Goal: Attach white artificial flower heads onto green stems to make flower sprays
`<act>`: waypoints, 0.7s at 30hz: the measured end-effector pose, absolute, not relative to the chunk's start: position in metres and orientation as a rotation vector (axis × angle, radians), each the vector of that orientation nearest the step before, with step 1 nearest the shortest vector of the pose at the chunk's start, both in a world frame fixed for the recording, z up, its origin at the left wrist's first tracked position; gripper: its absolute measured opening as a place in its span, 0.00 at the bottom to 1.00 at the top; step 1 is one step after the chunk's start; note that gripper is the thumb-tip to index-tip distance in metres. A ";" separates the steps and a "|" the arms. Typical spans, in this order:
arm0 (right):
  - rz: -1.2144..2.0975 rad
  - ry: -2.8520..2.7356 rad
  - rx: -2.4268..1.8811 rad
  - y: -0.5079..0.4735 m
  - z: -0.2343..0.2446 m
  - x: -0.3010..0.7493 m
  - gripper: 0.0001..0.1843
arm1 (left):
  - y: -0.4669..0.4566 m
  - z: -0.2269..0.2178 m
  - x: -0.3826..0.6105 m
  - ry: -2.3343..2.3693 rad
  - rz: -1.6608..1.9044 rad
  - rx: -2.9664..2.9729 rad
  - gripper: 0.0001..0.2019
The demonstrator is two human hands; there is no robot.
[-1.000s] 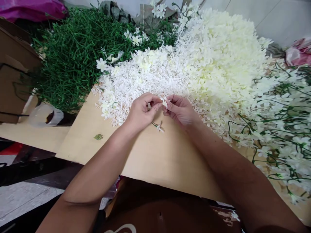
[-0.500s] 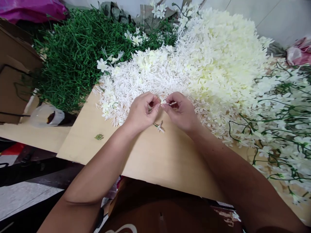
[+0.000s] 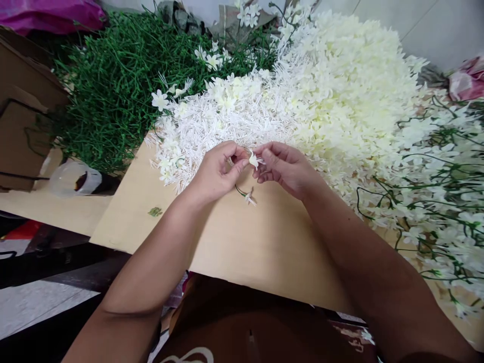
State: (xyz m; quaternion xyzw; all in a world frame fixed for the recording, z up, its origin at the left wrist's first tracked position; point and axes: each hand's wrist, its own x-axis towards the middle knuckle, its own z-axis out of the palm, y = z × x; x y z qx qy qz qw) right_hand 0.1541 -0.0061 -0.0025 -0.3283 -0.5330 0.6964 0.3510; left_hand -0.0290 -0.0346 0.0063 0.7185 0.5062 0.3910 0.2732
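Nearest me, the bare tan surface [image 3: 245, 247] ran under both forearms, with a small green scrap [image 3: 154, 212] lying on it to the left. Up at its far edge the two hands met, fingertips nearly touching! The left hand [image 3: 217, 171] was curled shut, thumb and forefinger pinched on a thin green stem [image 3: 239, 190] that trailed down from the fist, a small bloom at its lower end just over the surface. The right hand [image 3: 287, 169] had thumb and forefinger closed on a tiny cream flower [image 3: 254, 160], held between the two hands, right at the left fingertips. Just behind lay a heap of white spikes [image 3: 204, 121], and beside it, to the right, a big mound of cream petals [image 3: 348, 85]. Flowered sprigs [image 3: 442, 201] sprawled at far right. Farther left sat a clear tub [image 3: 71, 179], a brown box [image 3: 22, 116], and a green tangle [image 3: 113, 85] at the back.
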 end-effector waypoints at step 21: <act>1.631 -1.341 -0.896 0.005 -0.005 0.164 0.24 | -0.026 -0.013 -0.026 1.562 0.967 2.116 0.05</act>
